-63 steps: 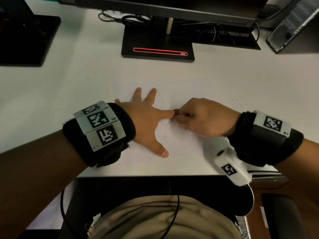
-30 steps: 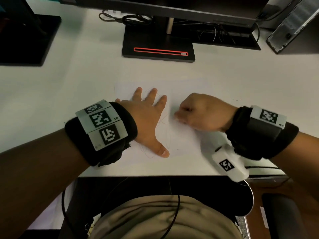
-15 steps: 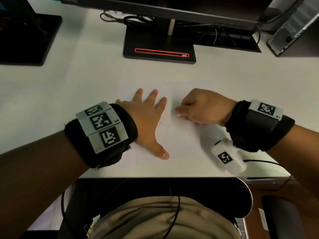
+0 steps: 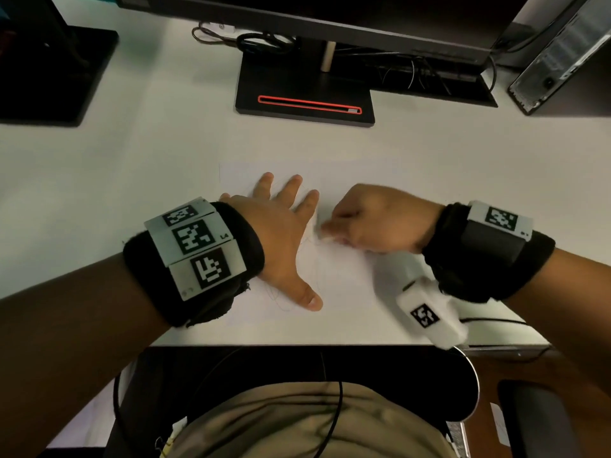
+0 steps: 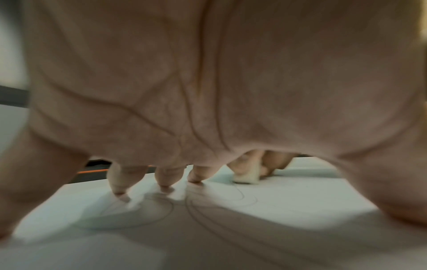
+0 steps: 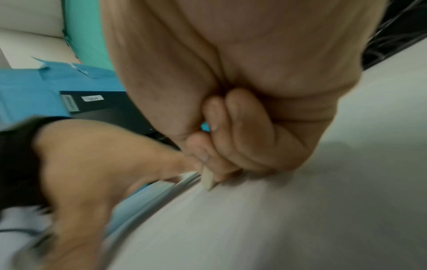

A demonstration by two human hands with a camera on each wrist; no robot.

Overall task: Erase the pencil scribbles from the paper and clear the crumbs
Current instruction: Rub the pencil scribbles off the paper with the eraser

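Pinching eraser (image 6: 209,180) w/ R hand (image 4: 380,219) on paper (image 4: 347,276); L hand (image 4: 281,239) flat, fingers spread

The paper (image 4: 347,279) lies on the desk (image 4: 132,180) (monitor stand (image 4: 304,94) behind it).

The left wristband (image 4: 195,256) carries black-and-white square code markers, and beside the middle one stand small characters that look like "L4". The right wristband (image 4: 496,236) bears similar markers, but no legible words.
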